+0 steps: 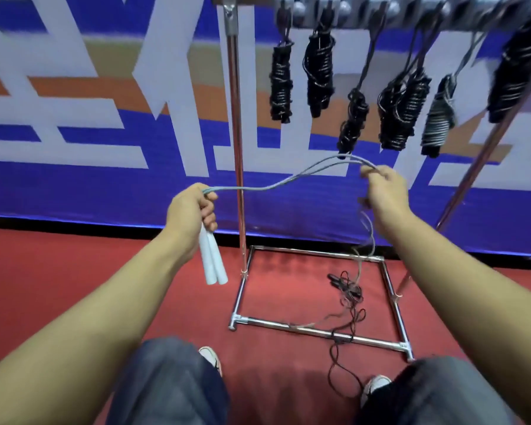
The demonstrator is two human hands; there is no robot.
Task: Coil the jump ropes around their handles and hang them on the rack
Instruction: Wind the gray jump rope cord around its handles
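Gripping both white handles [212,259], left hand [190,216] held firm; right hand [383,191] pinched the doubled grey cord [276,185], ready to start coiling.

A sports hall: red sports flooring [74,271], a printed banner [105,133], a rack [236,118] hung with coiled jump ropes [319,72].

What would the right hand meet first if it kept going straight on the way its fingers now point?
Probably the black coiled jump rope hanging lowest on the rack. The right hand, pinching the grey rope, points up and slightly left toward it. Depth is unclear, so it might pass in front.
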